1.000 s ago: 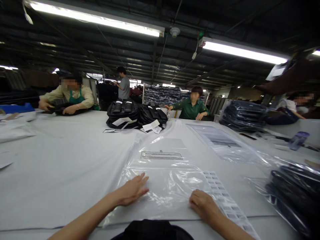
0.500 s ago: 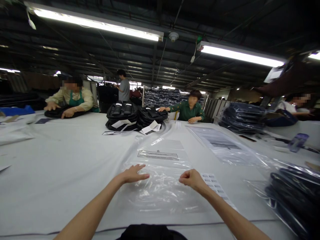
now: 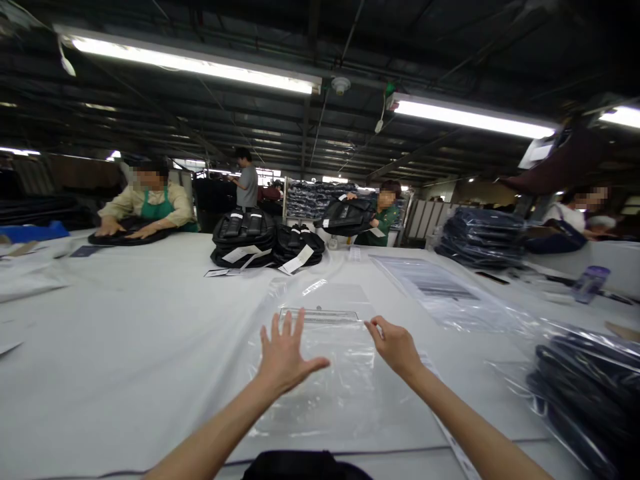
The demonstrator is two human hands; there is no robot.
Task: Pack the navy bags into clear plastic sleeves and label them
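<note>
A clear plastic bag (image 3: 345, 387) with a printed warning panel lies flat on the white table before me. My left hand (image 3: 284, 353) is over the bag's left half, its fingers spread wide; whether the palm presses on it I cannot tell. At the right side of the bag, my right hand (image 3: 397, 343) is pinched on the plastic near the end of the printed panel. A sheet of small labels (image 3: 430, 363) is partly covered by my right forearm.
Beyond the bag stand two piles of black backpacks (image 3: 243, 237) with paper tags. More clear bags (image 3: 425, 287) lie to the right. Wrapped dark goods (image 3: 575, 393) sit at near right, and another wrapped stack (image 3: 477, 237) farther back. Across the table, a co-worker holds a backpack (image 3: 345, 215).
My left hand has moved right and spread its fingers. My right hand has moved slightly up and away, pinching the plastic. The co-worker opposite has lifted a backpack off the pile.
</note>
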